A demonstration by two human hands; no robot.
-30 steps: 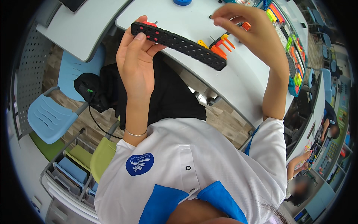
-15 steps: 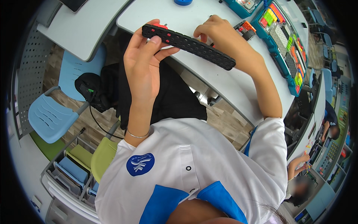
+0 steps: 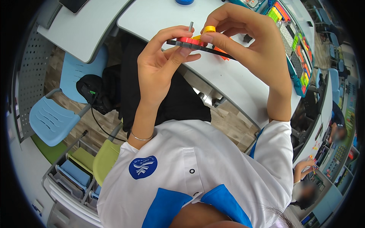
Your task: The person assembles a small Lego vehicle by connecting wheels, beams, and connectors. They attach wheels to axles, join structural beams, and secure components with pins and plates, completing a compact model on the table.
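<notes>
A black perforated building plate (image 3: 210, 49) is held nearly edge-on above the table. My left hand (image 3: 156, 70) grips its left end, thumb below and fingers above. On top of the plate sits a red connector piece (image 3: 186, 40), with a grey axle (image 3: 191, 26) sticking up next to it. My right hand (image 3: 258, 47) pinches a yellow building piece (image 3: 209, 29) between thumb and fingers, right beside the red one. Whether the yellow piece is joined to the plate cannot be made out. An orange piece (image 3: 222, 54) shows past the plate, partly hidden by it and my right hand.
On the white table (image 3: 228, 81), a teal parts case (image 3: 300, 90) with colourful pieces lies at the right. A blue round object (image 3: 185, 1) sits at the far edge. Blue chairs (image 3: 53, 119) and a black bag (image 3: 91, 89) are at the left. Another person's arm (image 3: 303, 165) shows far right.
The plate has tipped from showing its underside to nearly edge-on. My right hand has come from the table behind it and now holds a yellow piece over the plate.
</notes>
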